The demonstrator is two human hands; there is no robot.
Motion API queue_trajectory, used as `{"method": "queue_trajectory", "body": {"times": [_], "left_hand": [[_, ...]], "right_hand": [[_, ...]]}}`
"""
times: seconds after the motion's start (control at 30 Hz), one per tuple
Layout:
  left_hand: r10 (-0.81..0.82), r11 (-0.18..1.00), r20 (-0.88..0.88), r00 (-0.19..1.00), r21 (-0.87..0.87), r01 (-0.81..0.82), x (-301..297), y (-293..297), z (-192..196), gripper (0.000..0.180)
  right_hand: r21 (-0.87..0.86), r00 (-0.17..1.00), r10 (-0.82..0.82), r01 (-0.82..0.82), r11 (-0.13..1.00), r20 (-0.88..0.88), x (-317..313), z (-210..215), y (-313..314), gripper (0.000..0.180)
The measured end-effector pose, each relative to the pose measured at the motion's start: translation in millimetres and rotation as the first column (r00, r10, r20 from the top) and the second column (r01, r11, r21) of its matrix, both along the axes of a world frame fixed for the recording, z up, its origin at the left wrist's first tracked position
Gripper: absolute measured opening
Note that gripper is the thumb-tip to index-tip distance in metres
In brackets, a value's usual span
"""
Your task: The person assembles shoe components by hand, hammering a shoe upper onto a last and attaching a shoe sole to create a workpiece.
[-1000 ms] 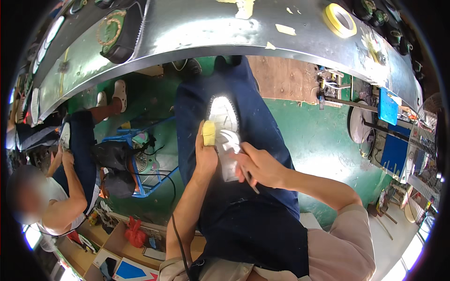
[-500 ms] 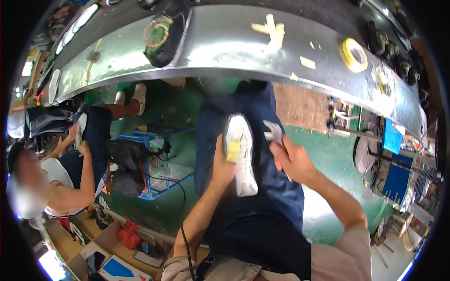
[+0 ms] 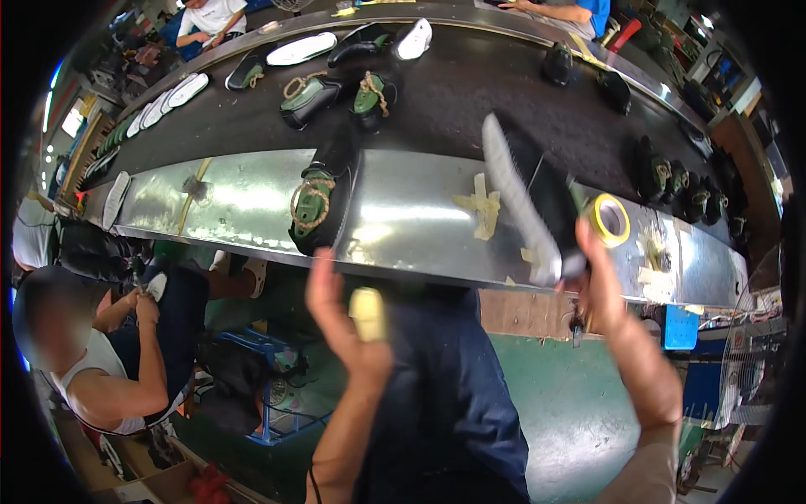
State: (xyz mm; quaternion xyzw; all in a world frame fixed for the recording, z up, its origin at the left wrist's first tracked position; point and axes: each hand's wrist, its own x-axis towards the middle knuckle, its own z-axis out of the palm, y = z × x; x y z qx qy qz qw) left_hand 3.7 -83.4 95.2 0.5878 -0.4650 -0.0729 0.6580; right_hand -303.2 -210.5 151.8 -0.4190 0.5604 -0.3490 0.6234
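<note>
My right hand (image 3: 600,281) grips a black shoe (image 3: 550,197) by its heel end, with the white sole (image 3: 516,202) turned to the left. The shoe is tilted, toe up, over the metal ledge, and motion blurs it. My left hand (image 3: 344,323) is raised at the ledge's front edge with its fingers stretched upward and holds nothing I can make out. A yellow wrap (image 3: 368,315) covers its thumb. Just beyond those fingertips, a black and green shoe (image 3: 312,206) with a tan rope lace lies on the ledge.
Behind the metal ledge (image 3: 411,239) runs a dark belt (image 3: 478,92) carrying several shoes and white soles. A yellow tape roll (image 3: 611,220) sits near my right hand, and tape strips (image 3: 483,206) stick to the ledge. A seated co-worker (image 3: 109,353) is at my left, beside a blue-framed stool (image 3: 273,412).
The shoe has gone from my left hand on my lap to my right hand above the ledge. My left hand has moved up and left; the right hand's pale tool no longer shows. The view has tilted up.
</note>
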Motion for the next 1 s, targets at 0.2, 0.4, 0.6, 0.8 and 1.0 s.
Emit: {"method": "queue_trajectory", "body": {"times": [0.2, 0.4, 0.6, 0.8, 1.0], "left_hand": [[0.157, 0.955, 0.169, 0.973, 0.225, -0.193, 107.6, -58.8, -37.2, 0.109], [0.136, 0.944, 0.066, 0.988, 0.294, -0.150, 84.8, -50.4, -39.2, 0.086], [-0.019, 0.988, 0.085, 0.996, 0.154, 0.006, -6.7, 73.0, -61.1, 0.098], [-0.464, 0.794, -0.030, 0.885, 0.429, 0.431, -52.2, 204.2, -62.3, 0.096], [-0.034, 0.602, -0.828, 0.560, 0.430, 0.672, -50.0, 159.7, -134.5, 0.058]], "right_hand": [[-0.399, 0.727, -0.157, -0.172, 0.901, -0.669, -48.3, -28.6, -217.1, 0.059], [-0.644, 0.856, -0.190, -0.198, 0.739, -0.481, -11.0, -32.4, -157.5, 0.042], [-0.208, 0.871, 0.377, -0.451, 0.868, -0.316, 55.4, -14.3, 52.3, 0.042], [-0.029, 0.872, 0.386, -0.413, 0.910, -0.301, 57.8, -72.9, 210.2, 0.065], [0.142, 0.837, 0.442, -0.419, 0.897, -0.322, 42.4, -98.3, 255.7, 0.036]]}}
